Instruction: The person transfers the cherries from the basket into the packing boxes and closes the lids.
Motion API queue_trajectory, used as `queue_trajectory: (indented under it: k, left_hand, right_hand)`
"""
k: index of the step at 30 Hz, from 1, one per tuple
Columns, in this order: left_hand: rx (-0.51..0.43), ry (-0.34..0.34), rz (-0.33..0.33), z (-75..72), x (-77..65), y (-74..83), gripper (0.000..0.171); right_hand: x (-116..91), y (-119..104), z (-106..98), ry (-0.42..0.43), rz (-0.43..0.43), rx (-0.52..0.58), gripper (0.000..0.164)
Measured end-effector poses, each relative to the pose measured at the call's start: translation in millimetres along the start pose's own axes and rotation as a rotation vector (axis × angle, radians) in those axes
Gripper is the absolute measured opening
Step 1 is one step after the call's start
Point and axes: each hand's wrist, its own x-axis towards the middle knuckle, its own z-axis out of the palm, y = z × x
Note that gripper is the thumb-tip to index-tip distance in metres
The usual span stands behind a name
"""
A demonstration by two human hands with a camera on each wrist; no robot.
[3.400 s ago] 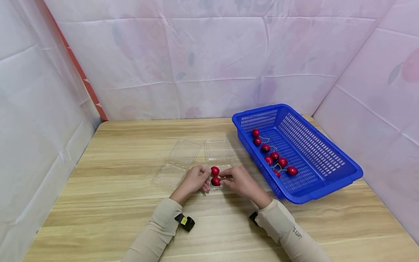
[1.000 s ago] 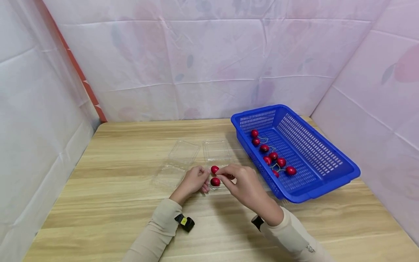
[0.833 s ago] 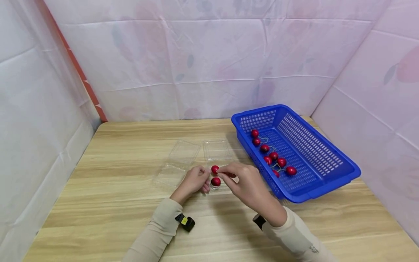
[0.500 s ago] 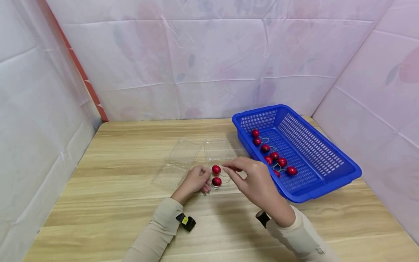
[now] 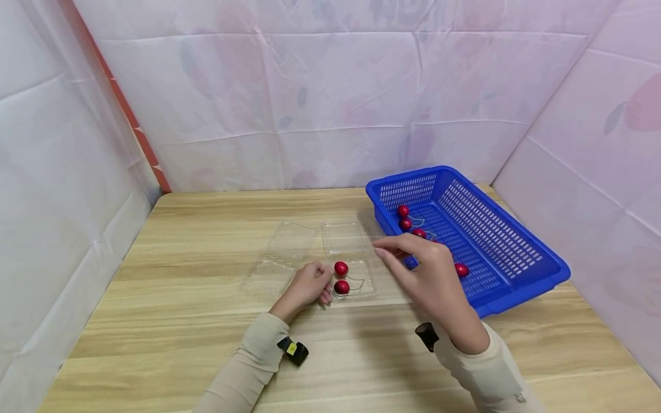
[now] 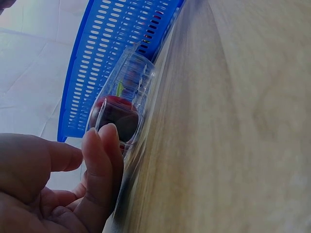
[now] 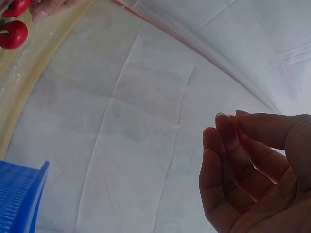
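Note:
Two red cherries (image 5: 341, 277) with thin stems lie at the left end of a clear plastic container (image 5: 374, 281) on the table. My left hand (image 5: 310, 282) rests beside them, loosely curled fingers at the container's left edge. The left wrist view shows the fingertips in front of the container, the thumb apart from it. My right hand (image 5: 431, 272) is above the near left side of the blue basket (image 5: 537, 287), its fingers bent and holding nothing. In the right wrist view its thumb tip is close to the fingertips. Several cherries (image 5: 462, 270) lie in the basket, some hidden by this hand.
Left of the left hand another clear container (image 5: 268, 275) lies on the wooden table, with a clear lid (image 5: 291, 238) behind it. A further clear lid (image 5: 343, 236) is behind the container with the cherries. Pale cloth walls (image 5: 330, 115) enclose the back and sides.
My right hand has moved from the two cherries in the container to the right, over the basket's near left side, and its pinch has loosened. My left hand has stayed put.

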Motion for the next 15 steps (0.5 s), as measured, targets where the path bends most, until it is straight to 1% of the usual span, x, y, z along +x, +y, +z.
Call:
queue_trajectory:
  k: [4,9,15]
  left_hand:
    - [-0.004,-0.001,0.000,0.2,-0.1,-0.7,0.022]
    - [-0.004,0.000,-0.001,0.3,0.1,-0.9,0.022]
    - [0.001,-0.002,-0.004,0.0,0.7,-0.9,0.022]
  right_hand:
    - [0.3,1.5,-4.8,0.011,0.018,-0.003,0.018]
    - [1.8,3.3,-11.4,0.043,0.002,-0.003,0.018]
    - [5.4,3.9,-19.7,0.075,0.007,-0.005,0.014]
